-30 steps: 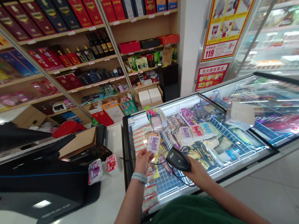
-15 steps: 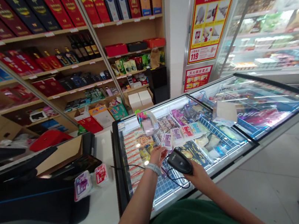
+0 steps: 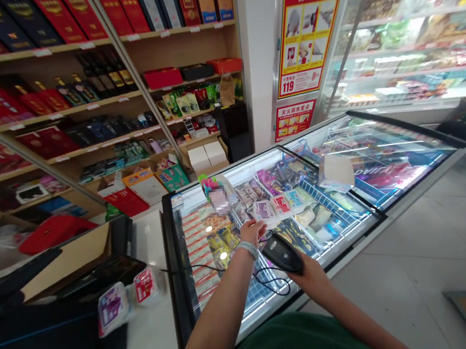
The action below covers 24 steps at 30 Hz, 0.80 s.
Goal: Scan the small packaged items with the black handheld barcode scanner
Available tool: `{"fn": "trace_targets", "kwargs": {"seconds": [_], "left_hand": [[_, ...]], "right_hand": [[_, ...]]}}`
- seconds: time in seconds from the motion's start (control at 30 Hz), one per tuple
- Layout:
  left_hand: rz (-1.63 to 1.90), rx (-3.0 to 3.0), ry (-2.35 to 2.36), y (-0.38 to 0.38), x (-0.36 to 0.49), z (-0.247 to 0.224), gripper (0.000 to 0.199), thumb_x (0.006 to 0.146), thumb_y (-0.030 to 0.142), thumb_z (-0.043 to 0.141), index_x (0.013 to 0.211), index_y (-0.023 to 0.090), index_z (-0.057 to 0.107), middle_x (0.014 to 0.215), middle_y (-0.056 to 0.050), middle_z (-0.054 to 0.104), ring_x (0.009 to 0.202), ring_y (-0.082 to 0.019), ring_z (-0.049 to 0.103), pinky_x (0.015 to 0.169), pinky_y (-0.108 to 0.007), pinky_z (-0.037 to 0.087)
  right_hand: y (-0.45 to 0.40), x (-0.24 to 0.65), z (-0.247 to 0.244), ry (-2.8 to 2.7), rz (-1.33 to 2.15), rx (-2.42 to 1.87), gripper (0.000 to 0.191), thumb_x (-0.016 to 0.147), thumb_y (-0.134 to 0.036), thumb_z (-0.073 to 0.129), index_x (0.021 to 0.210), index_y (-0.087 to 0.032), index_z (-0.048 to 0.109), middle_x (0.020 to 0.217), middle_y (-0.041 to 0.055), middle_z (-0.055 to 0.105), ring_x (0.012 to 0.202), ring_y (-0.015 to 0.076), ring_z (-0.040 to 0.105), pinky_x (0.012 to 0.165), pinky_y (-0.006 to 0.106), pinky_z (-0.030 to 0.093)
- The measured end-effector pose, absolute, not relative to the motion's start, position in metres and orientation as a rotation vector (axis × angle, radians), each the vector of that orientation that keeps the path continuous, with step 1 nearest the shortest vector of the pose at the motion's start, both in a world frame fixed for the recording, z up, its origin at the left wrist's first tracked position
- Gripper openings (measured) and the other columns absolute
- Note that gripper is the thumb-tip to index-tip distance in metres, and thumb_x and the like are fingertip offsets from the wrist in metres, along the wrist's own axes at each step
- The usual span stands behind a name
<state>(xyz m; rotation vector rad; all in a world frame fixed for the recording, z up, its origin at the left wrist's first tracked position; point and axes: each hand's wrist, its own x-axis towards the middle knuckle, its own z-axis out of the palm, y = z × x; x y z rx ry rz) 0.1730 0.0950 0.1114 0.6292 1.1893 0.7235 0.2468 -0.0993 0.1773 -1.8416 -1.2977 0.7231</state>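
My right hand (image 3: pixel 306 271) is wrapped round a black handheld barcode scanner (image 3: pixel 282 253), which points toward the packs on the glass-topped freezer (image 3: pixel 377 214). Its cable (image 3: pixel 272 291) loops below it and runs left to the counter. Just left of the scanner is my left hand (image 3: pixel 254 232), a grey band on its wrist, fingers curled together; whatever they may hold is hidden. Beyond its fingertips, small clear packs lie in a row on the glass: a purple-labelled pack (image 3: pixel 263 209), a red-labelled pack (image 3: pixel 281 204) and a blue-labelled pack (image 3: pixel 294 198).
On the white counter (image 3: pixel 161 319) to the left lie another purple-labelled pack (image 3: pixel 112 306) and a red-labelled pack (image 3: pixel 145 285), beside a black machine (image 3: pixel 39 343). An open cardboard box (image 3: pixel 336 172) stands on the freezer. Shelves of boxed bottles line the back wall.
My view has swung slightly right. The leftmost purple-labelled pack, at my left fingers before, no longer shows on the glass. My left hand has come closer to the scanner, its fingers now more curled.
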Motion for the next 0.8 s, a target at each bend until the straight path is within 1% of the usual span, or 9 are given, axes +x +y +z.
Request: {"fn": "trace_targets", "kwargs": {"seconds": [0.13, 0.2, 0.27, 0.33, 0.4, 0.5, 0.6, 0.7, 0.8], "left_hand": [[0.677, 0.794, 1.307, 0.096, 0.180, 0.106, 0.027, 0.073, 0.022, 0.077, 0.086, 0.015, 0.054, 0.072, -0.002, 0.065, 0.064, -0.013, 0.068, 0.066, -0.026, 0.055], [0.644, 0.911, 1.370, 0.097, 0.180, 0.105, 0.026, 0.074, 0.027, 0.076, 0.087, 0.015, 0.057, 0.074, -0.003, 0.066, 0.067, -0.015, 0.069, 0.067, -0.027, 0.054], [0.619, 1.042, 1.423, 0.098, 0.178, 0.107, 0.027, 0.072, 0.030, 0.078, 0.085, 0.015, 0.060, 0.080, -0.006, 0.069, 0.077, -0.019, 0.070, 0.073, -0.030, 0.053], [0.611, 1.163, 1.460, 0.098, 0.174, 0.111, 0.026, 0.070, 0.031, 0.079, 0.084, 0.015, 0.063, 0.087, -0.008, 0.070, 0.091, -0.022, 0.068, 0.084, -0.032, 0.050], [0.547, 1.408, 1.493, 0.098, 0.171, 0.114, 0.026, 0.073, 0.035, 0.076, 0.087, 0.016, 0.065, 0.092, -0.009, 0.071, 0.099, -0.023, 0.066, 0.090, -0.033, 0.046], [0.382, 1.804, 1.489, 0.097, 0.168, 0.118, 0.030, 0.083, 0.041, 0.064, 0.100, 0.017, 0.066, 0.097, -0.009, 0.071, 0.098, -0.022, 0.065, 0.089, -0.032, 0.045], [0.341, 1.900, 1.450, 0.094, 0.165, 0.117, 0.032, 0.085, 0.037, 0.062, 0.111, 0.018, 0.065, 0.103, -0.009, 0.070, 0.100, -0.020, 0.064, 0.089, -0.030, 0.044], [0.339, 1.920, 1.423, 0.089, 0.152, 0.114, 0.030, 0.086, 0.032, 0.060, 0.113, 0.018, 0.065, 0.104, -0.008, 0.070, 0.099, -0.019, 0.063, 0.089, -0.029, 0.045], [0.334, 1.910, 1.421, 0.078, 0.127, 0.107, 0.028, 0.087, 0.030, 0.055, 0.108, 0.017, 0.068, 0.102, -0.007, 0.071, 0.094, -0.018, 0.064, 0.087, -0.029, 0.046]], "right_hand": [[-0.099, 0.248, 0.178, -1.285, 0.725, -1.850, 0.039, 0.071, -0.019, 0.058, 0.110, -0.019, 0.061, 0.108, 0.0077, 0.072, 0.101, 0.0249, 0.067, 0.086, 0.034, 0.052], [-0.099, 0.248, 0.179, -1.277, 0.734, -1.850, 0.039, 0.071, -0.019, 0.059, 0.110, -0.019, 0.062, 0.106, 0.0077, 0.072, 0.099, 0.0249, 0.068, 0.084, 0.034, 0.052], [-0.098, 0.248, 0.180, -1.275, 0.747, -1.848, 0.038, 0.070, -0.020, 0.058, 0.108, -0.018, 0.062, 0.103, 0.0079, 0.073, 0.096, 0.0248, 0.068, 0.082, 0.033, 0.053], [-0.097, 0.248, 0.180, -1.278, 0.755, -1.846, 0.039, 0.070, -0.020, 0.058, 0.108, -0.018, 0.062, 0.101, 0.0081, 0.073, 0.095, 0.0248, 0.069, 0.082, 0.034, 0.053], [-0.097, 0.249, 0.178, -1.290, 0.758, -1.841, 0.040, 0.070, -0.020, 0.058, 0.110, -0.018, 0.061, 0.102, 0.0080, 0.073, 0.096, 0.0247, 0.068, 0.084, 0.034, 0.053], [-0.097, 0.248, 0.174, -1.302, 0.749, -1.842, 0.040, 0.071, -0.020, 0.058, 0.111, -0.019, 0.062, 0.102, 0.0076, 0.073, 0.097, 0.0245, 0.068, 0.084, 0.034, 0.053], [-0.097, 0.248, 0.172, -1.292, 0.718, -1.837, 0.041, 0.071, -0.022, 0.058, 0.112, -0.019, 0.062, 0.105, 0.0082, 0.073, 0.100, 0.0250, 0.068, 0.086, 0.035, 0.053], [-0.095, 0.247, 0.171, -1.299, 0.723, -1.822, 0.039, 0.072, -0.026, 0.057, 0.110, -0.019, 0.063, 0.103, 0.0082, 0.074, 0.099, 0.0256, 0.069, 0.085, 0.035, 0.054], [-0.092, 0.244, 0.166, -1.313, 0.722, -1.838, 0.038, 0.071, -0.034, 0.058, 0.105, -0.019, 0.065, 0.097, 0.0079, 0.075, 0.093, 0.0274, 0.071, 0.079, 0.035, 0.055]]}}
